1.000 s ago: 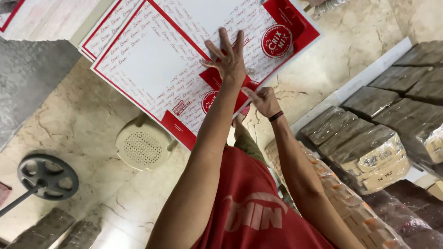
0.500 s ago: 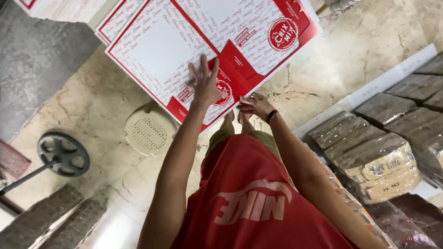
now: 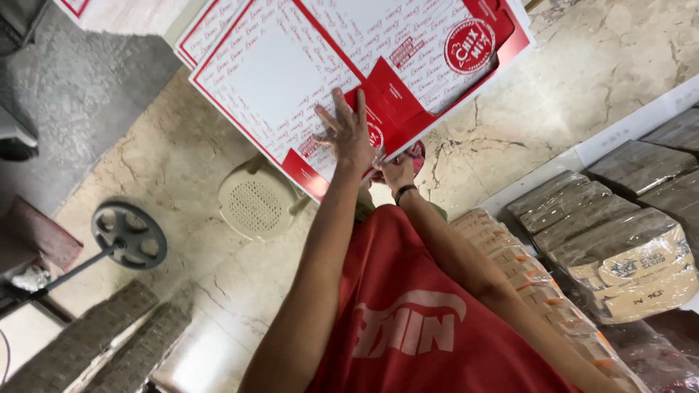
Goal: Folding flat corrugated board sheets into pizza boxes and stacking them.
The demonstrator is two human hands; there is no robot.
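Flat red-and-white printed cardboard box blank (image 3: 291, 80) lies on a stack of like sheets, pinned near its lower edge by the left hand (image 3: 348, 135) with fingers spread wide, while the right hand (image 3: 397, 171) pinches a red flap beside it, seemingly to fold it.

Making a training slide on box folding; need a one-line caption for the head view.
Left hand flat on an unfolded red-and-white cardboard box blank, right hand at its near edge.
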